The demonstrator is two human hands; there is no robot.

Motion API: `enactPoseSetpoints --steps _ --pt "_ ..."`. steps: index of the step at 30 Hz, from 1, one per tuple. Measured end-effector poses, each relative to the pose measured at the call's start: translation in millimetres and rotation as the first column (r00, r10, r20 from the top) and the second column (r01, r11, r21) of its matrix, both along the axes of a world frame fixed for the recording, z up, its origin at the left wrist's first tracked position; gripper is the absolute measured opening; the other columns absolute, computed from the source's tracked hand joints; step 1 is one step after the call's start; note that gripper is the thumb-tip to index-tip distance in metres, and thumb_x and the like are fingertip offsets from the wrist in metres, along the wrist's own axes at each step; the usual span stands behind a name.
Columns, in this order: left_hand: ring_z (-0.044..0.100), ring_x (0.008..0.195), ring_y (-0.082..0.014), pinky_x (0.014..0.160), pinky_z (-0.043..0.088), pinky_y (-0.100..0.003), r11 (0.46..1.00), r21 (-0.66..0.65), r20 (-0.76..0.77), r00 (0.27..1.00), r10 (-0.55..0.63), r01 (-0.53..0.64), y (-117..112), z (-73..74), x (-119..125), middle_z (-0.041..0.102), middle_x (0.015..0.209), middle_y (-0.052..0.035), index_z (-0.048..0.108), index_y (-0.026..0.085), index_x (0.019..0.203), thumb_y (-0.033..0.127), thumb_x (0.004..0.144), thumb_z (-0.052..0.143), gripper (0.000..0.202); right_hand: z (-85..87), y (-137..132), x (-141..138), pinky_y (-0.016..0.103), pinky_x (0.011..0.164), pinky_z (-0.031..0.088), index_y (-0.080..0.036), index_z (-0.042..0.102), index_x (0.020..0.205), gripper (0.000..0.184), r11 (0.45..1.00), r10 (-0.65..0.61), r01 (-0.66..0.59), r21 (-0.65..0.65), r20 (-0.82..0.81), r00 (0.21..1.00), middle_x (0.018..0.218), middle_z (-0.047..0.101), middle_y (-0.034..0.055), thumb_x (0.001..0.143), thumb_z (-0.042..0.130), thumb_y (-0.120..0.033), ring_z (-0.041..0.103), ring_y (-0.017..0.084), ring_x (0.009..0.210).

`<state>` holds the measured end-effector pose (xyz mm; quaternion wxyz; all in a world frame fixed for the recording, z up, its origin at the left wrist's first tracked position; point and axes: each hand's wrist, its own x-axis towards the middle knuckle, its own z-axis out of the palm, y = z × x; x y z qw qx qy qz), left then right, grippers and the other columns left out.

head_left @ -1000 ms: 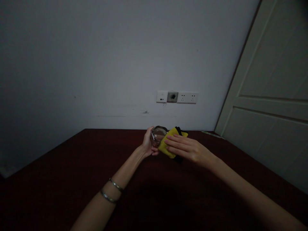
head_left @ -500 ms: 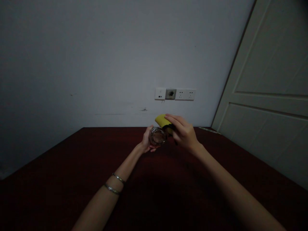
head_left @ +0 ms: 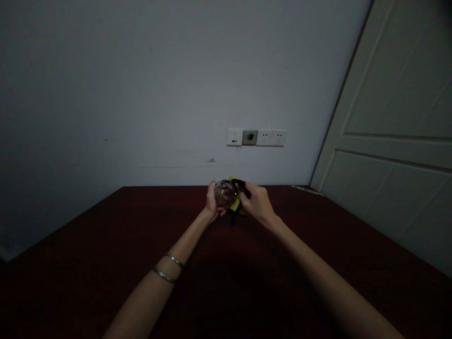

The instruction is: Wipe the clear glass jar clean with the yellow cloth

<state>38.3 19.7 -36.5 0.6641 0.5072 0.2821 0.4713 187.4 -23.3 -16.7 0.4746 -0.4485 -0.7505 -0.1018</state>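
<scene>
My left hand (head_left: 212,201) is wrapped round the left side of a clear glass jar or cup (head_left: 224,192), which is tilted with a round end toward me. In my right hand (head_left: 255,201) is a yellow cloth (head_left: 234,204) with black edging, bunched between the fingers. The cloth lies against the right side of the glass, and a dark end of it hangs below. My right fingertips are partly hidden by the cloth. Both hands are above the dark red table.
The dark red tabletop (head_left: 148,235) runs back to a pale wall (head_left: 169,94). A row of wall sockets (head_left: 270,137) sits above its back edge. A panelled white door (head_left: 395,141) stands at the right. Two bangles (head_left: 165,275) are on my left forearm.
My right hand has moved left and slightly down, and the cloth has gone from the glass's upper right to its right side. The glass has shifted slightly left and up.
</scene>
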Motion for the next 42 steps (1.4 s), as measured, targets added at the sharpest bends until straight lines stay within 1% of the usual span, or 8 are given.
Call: enactPoseSetpoints --steps 8,15,18,21,24,28,33,42 --pt "0.027 0.028 -0.0053 0.031 0.010 -0.018 0.987 -0.040 0.148 0.975 0.163 -0.159 3.8 -4.9 2.2 0.047 0.042 -0.0013 0.059 0.011 0.066 0.065 0.085 0.022 0.069 -12.0 3.9 -6.7 0.031 0.066 0.049 -0.016 0.063 0.075 0.015 0.933 -0.033 -0.177 -0.312 -0.566 0.824 0.077 0.071 0.0073 0.064 0.062 -0.026 0.064 0.021 0.071" --pt "0.059 0.050 -0.0166 0.051 0.047 -0.026 0.961 -0.183 0.293 0.921 0.256 -0.209 6.1 0.3 2.2 0.065 0.059 -0.0087 0.063 0.010 0.073 0.058 0.085 0.027 0.062 -22.7 -1.2 -19.9 0.033 0.059 0.054 -0.014 0.061 0.076 0.020 0.789 -0.016 -0.466 -0.400 -0.772 0.635 0.071 0.071 0.0067 0.062 0.061 -0.028 0.067 0.022 0.065" --pt "0.052 0.040 -0.0136 0.041 0.040 -0.023 0.972 -0.191 0.273 0.944 0.185 -0.135 10.0 -2.2 -3.4 0.060 0.053 -0.0064 0.063 0.011 0.074 0.061 0.084 0.024 0.064 -15.5 -6.4 -16.8 0.033 0.056 0.055 -0.012 0.063 0.082 0.023 0.728 0.010 -0.560 -0.394 -0.811 0.585 0.073 0.072 0.0092 0.065 0.060 -0.029 0.068 0.022 0.061" --pt "0.033 0.028 -0.0088 0.030 0.024 -0.020 0.975 -0.207 0.235 0.972 -0.026 0.077 14.5 -7.5 -12.2 0.052 0.047 -0.0030 0.061 0.013 0.075 0.068 0.081 0.019 0.070 -1.4 -7.1 -4.2 0.035 0.063 0.057 -0.012 0.064 0.085 0.027 0.798 0.055 -0.517 -0.311 -0.816 0.575 0.083 0.072 0.0113 0.066 0.063 -0.032 0.069 0.024 0.071" --pt "0.027 0.028 -0.0070 0.029 0.020 -0.018 0.933 -0.234 0.204 0.952 -0.230 0.275 15.3 -12.0 -18.3 0.050 0.048 -0.0028 0.061 0.011 0.085 0.072 0.078 0.013 0.079 15.6 -6.7 10.2 0.039 0.074 0.056 -0.013 0.064 0.091 0.027 0.974 0.108 -0.210 -0.084 -0.641 0.760 0.093 0.071 0.0125 0.070 0.063 -0.030 0.067 0.026 0.085" --pt "0.025 0.029 -0.0063 0.028 0.021 -0.018 0.878 -0.243 0.145 0.911 -0.387 0.412 12.1 -16.5 -16.9 0.048 0.047 -0.0032 0.061 0.008 0.092 0.073 0.076 0.013 0.083 29.0 -8.3 14.4 0.043 0.093 0.050 -0.018 0.061 0.109 0.034 0.978 0.076 -0.061 0.198 -0.070 0.995 0.118 0.063 0.0129 0.076 0.054 -0.012 0.060 0.026 0.109" --pt "0.027 0.027 -0.0084 0.026 0.022 -0.021 0.908 -0.279 0.090 0.950 -0.300 0.313 9.0 -24.4 -7.8 0.047 0.043 -0.0057 0.054 0.015 0.065 0.077 0.075 0.010 0.077 17.1 -3.2 -3.2 0.046 0.101 0.046 -0.012 0.059 0.117 0.035 0.952 0.145 -0.246 0.185 0.433 0.889 0.125 0.060 0.0177 0.082 0.052 -0.009 0.053 0.026 0.122" --pt "0.053 0.045 -0.0127 0.046 0.045 -0.024 0.941 -0.298 0.294 0.954 -0.066 0.157 12.7 -12.0 -0.1 0.057 0.054 -0.0047 0.055 0.014 0.068 0.051 0.090 0.023 0.054 -19.9 -17.9 -16.8 0.045 0.105 0.044 -0.010 0.055 0.125 0.037 0.914 0.209 -0.358 0.191 0.536 0.818 0.130 0.058 0.0171 0.089 0.045 -0.008 0.049 0.025 0.127"
